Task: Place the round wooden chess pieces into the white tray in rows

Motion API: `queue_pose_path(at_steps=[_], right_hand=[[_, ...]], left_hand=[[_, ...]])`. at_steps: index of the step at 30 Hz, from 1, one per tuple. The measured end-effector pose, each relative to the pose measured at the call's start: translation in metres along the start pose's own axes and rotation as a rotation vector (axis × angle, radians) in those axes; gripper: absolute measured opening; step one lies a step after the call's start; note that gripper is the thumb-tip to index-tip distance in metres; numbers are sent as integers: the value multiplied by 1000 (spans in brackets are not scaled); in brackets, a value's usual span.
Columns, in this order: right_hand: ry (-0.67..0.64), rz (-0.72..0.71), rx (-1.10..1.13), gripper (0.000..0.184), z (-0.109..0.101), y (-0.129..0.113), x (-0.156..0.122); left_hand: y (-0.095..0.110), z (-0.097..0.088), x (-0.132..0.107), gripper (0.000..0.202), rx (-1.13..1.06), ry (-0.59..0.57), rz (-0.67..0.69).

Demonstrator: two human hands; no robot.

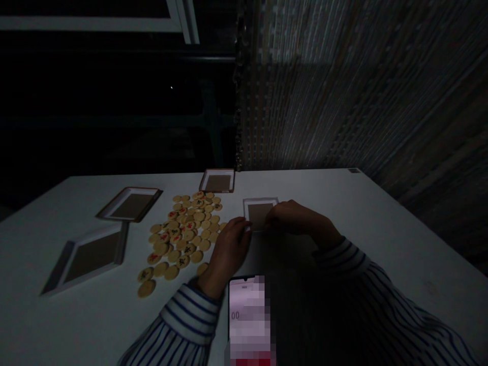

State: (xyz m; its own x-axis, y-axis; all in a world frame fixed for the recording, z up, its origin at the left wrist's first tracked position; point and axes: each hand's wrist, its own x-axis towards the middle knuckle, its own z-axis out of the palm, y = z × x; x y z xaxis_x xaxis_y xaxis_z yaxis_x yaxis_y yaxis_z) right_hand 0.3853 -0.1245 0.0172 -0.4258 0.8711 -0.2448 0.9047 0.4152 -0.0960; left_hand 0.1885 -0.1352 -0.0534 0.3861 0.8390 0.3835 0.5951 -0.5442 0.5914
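A small shallow open box with white walls and a brownish inside lies on the table in front of me. My left hand has its fingers closed at the box's near left corner. From the other side, my right hand curls its fingers over the right wall of the box; its fingertips are partly hidden in the dim light. Just left of my left hand spreads a loose heap of round wooden Chinese chess pieces, some with red or black characters facing up.
On the white table stand a tray-like box at the back, a box lid at left and a larger open box nearer me. A lit phone lies below my hands. A bead curtain hangs behind.
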Motion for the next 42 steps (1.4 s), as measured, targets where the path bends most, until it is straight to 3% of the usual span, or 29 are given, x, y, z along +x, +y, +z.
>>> queue_pose_path(at_steps=[42], right_hand=[[37,42,-30,22,-2,7,-4]], left_hand=[[-2,1,0,24,-15,-3,5]])
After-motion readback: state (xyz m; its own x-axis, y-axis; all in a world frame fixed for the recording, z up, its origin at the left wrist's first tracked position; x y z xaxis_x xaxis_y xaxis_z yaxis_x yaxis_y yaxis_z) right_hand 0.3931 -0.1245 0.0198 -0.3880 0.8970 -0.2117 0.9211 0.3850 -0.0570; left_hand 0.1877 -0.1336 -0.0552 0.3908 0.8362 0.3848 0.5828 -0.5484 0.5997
